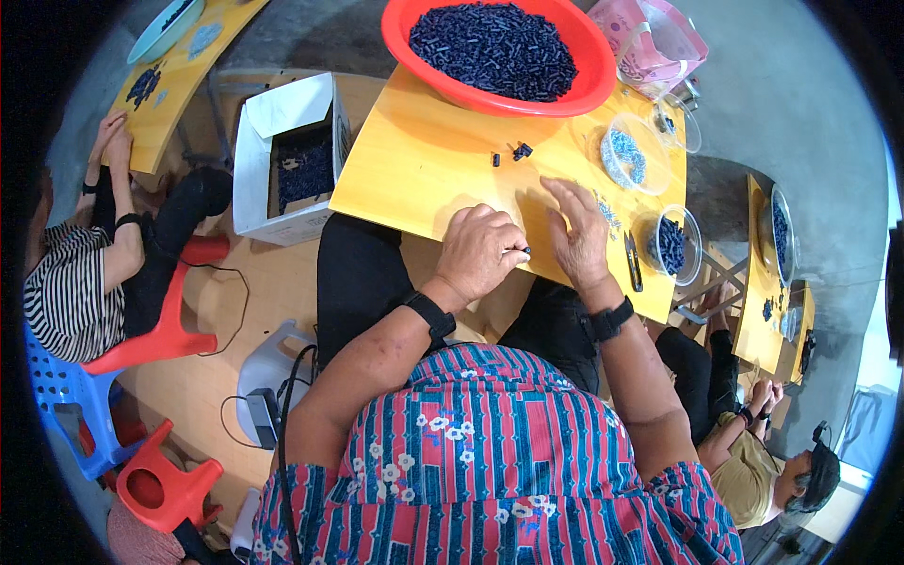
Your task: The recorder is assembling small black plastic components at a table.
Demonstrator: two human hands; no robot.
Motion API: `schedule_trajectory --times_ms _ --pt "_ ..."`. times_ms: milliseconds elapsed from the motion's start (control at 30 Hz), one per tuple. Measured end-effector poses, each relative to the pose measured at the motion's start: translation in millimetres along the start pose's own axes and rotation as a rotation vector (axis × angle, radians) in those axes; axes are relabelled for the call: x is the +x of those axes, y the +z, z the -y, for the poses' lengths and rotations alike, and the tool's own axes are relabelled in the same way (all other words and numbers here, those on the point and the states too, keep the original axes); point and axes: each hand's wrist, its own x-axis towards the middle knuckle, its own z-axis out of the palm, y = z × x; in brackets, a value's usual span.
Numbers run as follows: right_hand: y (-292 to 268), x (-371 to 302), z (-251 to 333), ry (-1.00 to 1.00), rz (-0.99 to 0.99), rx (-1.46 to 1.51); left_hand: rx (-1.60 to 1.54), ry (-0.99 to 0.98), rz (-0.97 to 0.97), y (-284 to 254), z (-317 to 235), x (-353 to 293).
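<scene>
My left hand (478, 247) is closed at the near edge of the yellow table (405, 160), pinching a small dark cylindrical piece (526, 250) whose end pokes out past the fingertips. To its right, my right hand (578, 231) has its thumb and fingers apart over the table, with nothing visible in it. Small loose pale-blue and clear pieces (607, 211) lie beside it, partly covered by the hand. Farther off are a few loose dark pieces (523, 151). A slim black tool (633, 262), its kind unclear, lies right of my right wrist.
A red basin (595, 71) full of dark pieces stands at the far edge. Clear tubs hold pale-blue pieces (625, 158) and dark pieces (669, 247). Behind them is a pink bag (659, 52). An open white carton (264, 221) sits left. Other people work at both sides.
</scene>
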Motion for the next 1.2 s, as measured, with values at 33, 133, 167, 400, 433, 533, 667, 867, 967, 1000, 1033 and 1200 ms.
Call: schedule_trajectory --times_ms 33,133,167,400,433,533,667,867,967,1000,1033,1200 --pt "4 10 2 -0.023 -0.047 -0.036 -0.003 0.003 -0.001 -1 -1 0" --pt "5 27 9 -0.063 -0.023 -0.093 -0.018 0.006 -0.006 -3 -4 -1" --pt "7 32 6 -0.069 -0.017 -0.087 -0.010 0.010 -0.001 -3 -5 0" --pt "26 51 -6 -0.103 0.068 -0.110 0.023 0.034 -0.020 -2 -9 -1" --pt "29 52 -11 -0.099 0.067 -0.109 0.022 0.034 -0.017 -3 -10 -1" --pt "34 49 -18 -0.140 0.157 -0.128 0.021 0.017 -0.026 -3 -12 -1" --pt "26 38 -11 -0.168 0.173 -0.106 0.013 0.027 -0.030 -2 -10 -3" --pt "21 17 -6 -0.141 0.177 -0.109 0.009 0.023 -0.037 -2 -7 -2" --pt "16 10 -4 -0.098 0.158 -0.033 0.019 0.032 -0.034 -3 -6 0" --pt "13 8 -1 0.003 0.113 0.034 0.022 0.035 -0.030 -3 -6 0" --pt "12 6 0 0.105 0.067 0.101 0.021 0.035 -0.029 -3 -6 0" --pt "14 -14 -21 0.271 -0.043 0.144 0.040 0.036 -0.032 -2 -5 1"
